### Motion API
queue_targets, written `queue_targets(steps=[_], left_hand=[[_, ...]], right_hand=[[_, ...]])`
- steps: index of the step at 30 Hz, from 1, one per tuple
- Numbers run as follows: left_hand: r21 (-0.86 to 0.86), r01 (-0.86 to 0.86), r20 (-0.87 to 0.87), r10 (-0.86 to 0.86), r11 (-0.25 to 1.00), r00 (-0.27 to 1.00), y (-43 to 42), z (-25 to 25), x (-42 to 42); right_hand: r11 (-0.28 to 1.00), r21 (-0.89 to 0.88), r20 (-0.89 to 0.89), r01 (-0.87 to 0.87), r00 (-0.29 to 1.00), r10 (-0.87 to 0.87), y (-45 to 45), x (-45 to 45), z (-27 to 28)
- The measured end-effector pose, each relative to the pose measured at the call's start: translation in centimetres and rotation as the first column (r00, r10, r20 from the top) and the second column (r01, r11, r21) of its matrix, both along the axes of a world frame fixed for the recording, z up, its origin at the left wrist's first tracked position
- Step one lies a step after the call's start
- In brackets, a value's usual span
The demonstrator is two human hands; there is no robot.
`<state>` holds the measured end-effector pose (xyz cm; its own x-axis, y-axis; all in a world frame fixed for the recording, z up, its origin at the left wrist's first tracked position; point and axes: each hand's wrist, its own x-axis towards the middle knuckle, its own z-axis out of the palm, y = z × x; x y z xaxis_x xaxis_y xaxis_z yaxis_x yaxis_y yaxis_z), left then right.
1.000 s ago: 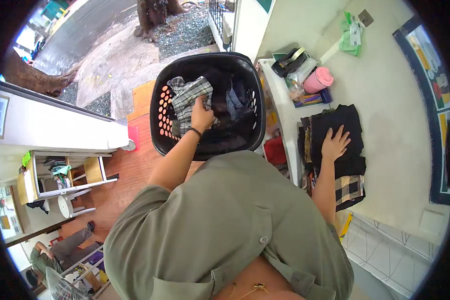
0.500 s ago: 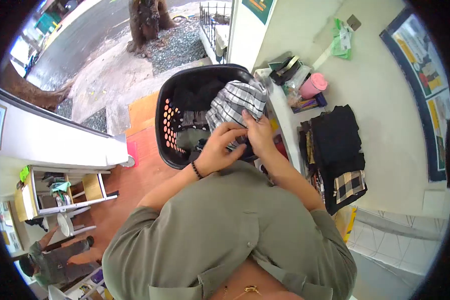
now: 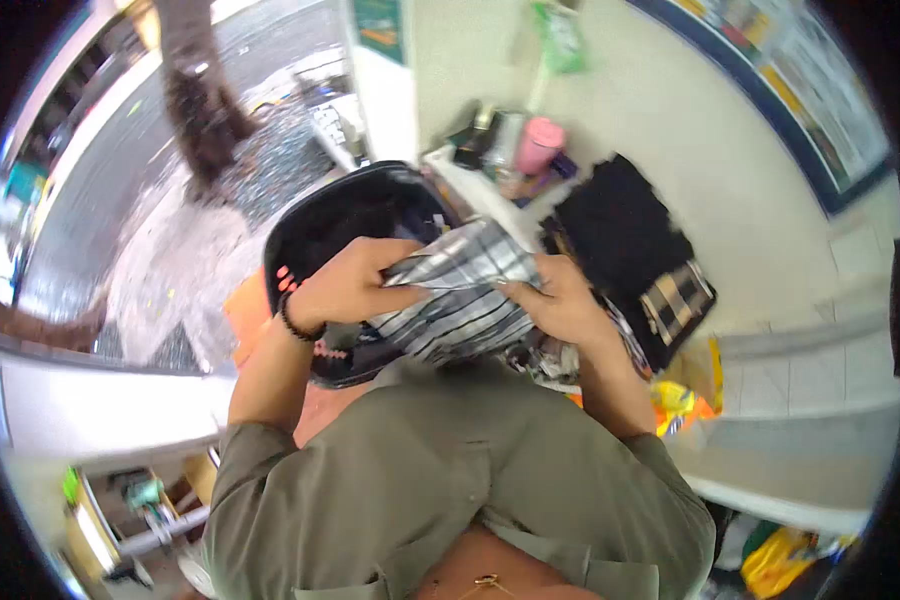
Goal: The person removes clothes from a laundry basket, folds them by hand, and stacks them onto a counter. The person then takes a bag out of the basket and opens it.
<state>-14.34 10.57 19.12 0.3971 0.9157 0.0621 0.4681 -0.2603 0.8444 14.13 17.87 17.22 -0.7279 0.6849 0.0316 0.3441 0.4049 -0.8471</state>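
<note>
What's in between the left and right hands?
In the head view, a grey-and-white plaid cloth spans between the left hand and right hand, gripped by both.

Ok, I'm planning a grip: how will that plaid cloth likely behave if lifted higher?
The plaid cloth is probably floppy, since it creases and bends between the left hand and right hand. It is likely light for its size, as its fabric looks thin.
</note>
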Motion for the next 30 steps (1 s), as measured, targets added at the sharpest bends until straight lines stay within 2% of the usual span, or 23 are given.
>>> queue_targets(steps=[3, 4, 5, 7, 8, 9, 11, 12, 14, 15, 16, 17, 18, 19, 20, 21, 23, 24, 25, 27, 28, 30], left_hand=[[-0.163, 0.132, 0.386, -0.06, 0.978, 0.92, 3.2, -0.7, 2.0], [-0.291, 0.148, 0.501, 0.019, 0.945, 0.865, 4.6, -0.8, 3.1], [-0.293, 0.163, 0.607, 0.052, 0.942, 0.793, 5.8, -0.9, 4.7], [-0.44, 0.284, 0.733, 0.158, 0.852, 0.661, 9.7, -1.9, 7.5], [-0.468, 0.341, 0.809, 0.241, 0.815, 0.536, 10.8, -3.1, 9.3], [-0.437, 0.585, 0.898, 0.364, 0.683, 0.245, 12.3, -4.2, 11.0], [-0.445, 0.639, 0.887, 0.407, 0.627, 0.219, 14.0, -4.6, 15.3], [-0.475, 0.649, 0.872, 0.416, 0.595, 0.258, 15.2, -4.7, 17.4], [-0.349, 0.679, 0.934, 0.181, 0.645, 0.308, 19.1, -6.2, 22.1], [-0.43, 0.425, 0.801, 0.119, 0.796, 0.586, 19.4, -5.1, 25.4], [-0.424, 0.433, 0.782, 0.08, 0.796, 0.617, 20.8, -4.8, 27.8], [-0.417, 0.441, 0.762, 0.041, 0.795, 0.646, 22.5, -4.6, 30.2], [-0.349, 0.508, 0.787, -0.048, 0.788, 0.615, 24.2, -6.0, 32.6], [-0.37, 0.534, 0.804, -0.027, 0.76, 0.594, 24.8, -6.1, 34.9], [-0.446, 0.502, 0.769, 0.03, 0.741, 0.639, 25.1, -6.9, 36.9], [-0.518, 0.465, 0.727, 0.083, 0.718, 0.681, 25.6, -8.5, 38.6], [-0.647, 0.234, 0.401, 0.063, 0.726, 0.914, 27.1, -16.5, 41.4], [-0.595, 0.188, 0.279, -0.019, 0.782, 0.96, 25.3, -16.0, 41.5], [-0.548, 0.212, 0.279, -0.061, 0.809, 0.958, 25.3, -17.1, 41.4], [-0.553, 0.257, 0.431, 0.008, 0.793, 0.902, 25.1, -18.2, 40.9], [-0.532, 0.242, 0.416, 0.002, 0.812, 0.909, 24.4, -18.0, 40.7], [-0.486, 0.204, 0.385, -0.002, 0.85, 0.923, 23.4, -17.0, 40.1]], right_hand=[[0.978, -0.195, -0.248, 0.066, 0.962, -0.115, -0.6, 3.3, -2.9], [0.957, -0.283, -0.309, 0.058, 0.939, -0.149, -0.8, 4.2, -3.5], [0.93, -0.365, -0.366, 0.045, 0.911, -0.188, -0.9, 5.1, -4.2], [0.855, -0.49, -0.456, 0.171, 0.785, -0.419, -1.0, 7.0, -5.4], [0.804, -0.519, -0.463, 0.292, 0.694, -0.551, -1.0, 7.9, -5.2], [0.735, -0.549, -0.465, 0.398, 0.585, -0.665, -1.0, 8.8, -4.8], [0.574, -0.606, -0.408, 0.55, 0.405, -0.818, 0.2, 12.2, -5.5], [0.55, -0.597, -0.441, 0.584, 0.334, -0.833, 0.6, 13.9, -4.8], [0.489, -0.585, -0.467, 0.646, 0.225, -0.855, 1.5, 18.0, -4.6], [0.456, -0.581, -0.462, 0.675, 0.188, -0.867, 2.1, 20.1, -5.2], [0.415, -0.572, -0.501, 0.708, 0.1, -0.86, 2.4, 21.3, -4.5], [0.322, -0.6, -0.428, 0.733, 0.046, -0.902, 2.9, 23.5, -5.1], [0.286, -0.608, -0.43, 0.74, -0.004, -0.903, 3.3, 25.0, -5.3], [0.25, -0.619, -0.429, 0.745, -0.054, -0.902, 3.7, 26.5, -5.7], [0.25, -0.654, -0.419, 0.715, -0.067, -0.906, 4.1, 28.2, -7.1], [0.18, -0.573, -0.334, 0.8, -0.027, -0.942, 4.7, 30.2, -9.7], [0.062, -0.373, -0.126, 0.926, 0.016, -0.992, 5.1, 33.3, -16.5], [0.121, -0.33, -0.065, 0.936, 0.106, -0.992, 4.7, 34.1, -18.8], [0.04, -0.238, 0.009, 0.97, 0.044, -0.999, 4.6, 34.7, -22.4], [0.076, -0.223, -0.123, 0.972, 0.049, -0.991, 3.8, 34.1, -21.1], [0.008, -0.029, -0.147, 1.0, 0.003, -0.989, 3.8, 33.3, -19.0], [-0.13, 0.349, -0.222, 0.928, -0.053, -0.974, 4.6, 31.0, -13.4]])
